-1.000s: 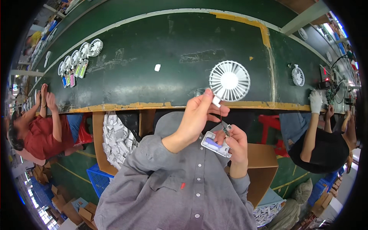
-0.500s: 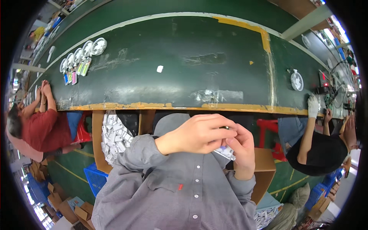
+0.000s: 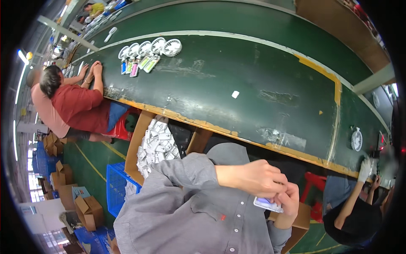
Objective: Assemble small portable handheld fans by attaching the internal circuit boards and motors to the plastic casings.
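Observation:
My right hand [image 3: 291,200] is closed on a small flat white-and-purple piece [image 3: 267,204], which juts out beneath the fingers. My left hand [image 3: 263,177] reaches across from the left with bent fingers, meeting the right thumb and fingertips just above that piece. Whatever the left fingertips pinch is hidden. Both hands are in front of my grey shirt, below the edge of the green table [image 3: 220,89].
Several small white round fans [image 3: 172,48] with coloured handles lie far left; another fan [image 3: 356,139] is at right. A cardboard box [image 3: 137,148] of white packets [image 3: 158,142] and a blue crate [image 3: 116,186] stand left. Co-workers sit on both sides.
The view has turned left, so the table tilts and the scene sits farther right. My hands stay together, and more of the white-and-purple piece shows.

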`<state>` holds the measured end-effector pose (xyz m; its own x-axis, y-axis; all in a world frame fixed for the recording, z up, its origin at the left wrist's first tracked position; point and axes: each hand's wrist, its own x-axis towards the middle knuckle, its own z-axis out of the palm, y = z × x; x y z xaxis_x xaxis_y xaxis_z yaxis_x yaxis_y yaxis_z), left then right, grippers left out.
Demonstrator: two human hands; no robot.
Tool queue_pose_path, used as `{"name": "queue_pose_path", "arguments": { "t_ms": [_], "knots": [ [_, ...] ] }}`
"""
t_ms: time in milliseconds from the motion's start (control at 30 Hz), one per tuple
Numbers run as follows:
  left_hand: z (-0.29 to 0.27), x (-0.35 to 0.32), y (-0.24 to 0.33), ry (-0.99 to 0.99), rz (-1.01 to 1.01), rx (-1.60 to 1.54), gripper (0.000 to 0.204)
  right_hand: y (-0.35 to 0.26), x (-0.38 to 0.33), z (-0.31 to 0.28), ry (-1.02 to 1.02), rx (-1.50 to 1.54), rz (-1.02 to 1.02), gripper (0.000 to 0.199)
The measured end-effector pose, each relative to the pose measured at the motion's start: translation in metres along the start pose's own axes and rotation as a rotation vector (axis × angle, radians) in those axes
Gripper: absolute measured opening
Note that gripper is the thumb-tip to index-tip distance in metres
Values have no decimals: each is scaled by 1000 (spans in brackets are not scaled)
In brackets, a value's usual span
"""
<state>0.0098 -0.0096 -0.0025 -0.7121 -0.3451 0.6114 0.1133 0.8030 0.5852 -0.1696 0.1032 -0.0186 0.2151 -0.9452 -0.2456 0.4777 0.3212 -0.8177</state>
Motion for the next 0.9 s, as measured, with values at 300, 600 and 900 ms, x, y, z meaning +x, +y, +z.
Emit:
{"name": "queue_pose_path", "arguments": {
  "t_ms": [300,600,900],
  "knots": [
    [1,-11,3,59,120,82,22,5,-1,16,69,92,43,32],
    [5,-22,11,83,-90,-209,12,12,-14,19,74,183,110,21],
    [-6,-3,-7,208,-139,-26,13,-22,-85,47,231,-153,41,44]
  ]
}}
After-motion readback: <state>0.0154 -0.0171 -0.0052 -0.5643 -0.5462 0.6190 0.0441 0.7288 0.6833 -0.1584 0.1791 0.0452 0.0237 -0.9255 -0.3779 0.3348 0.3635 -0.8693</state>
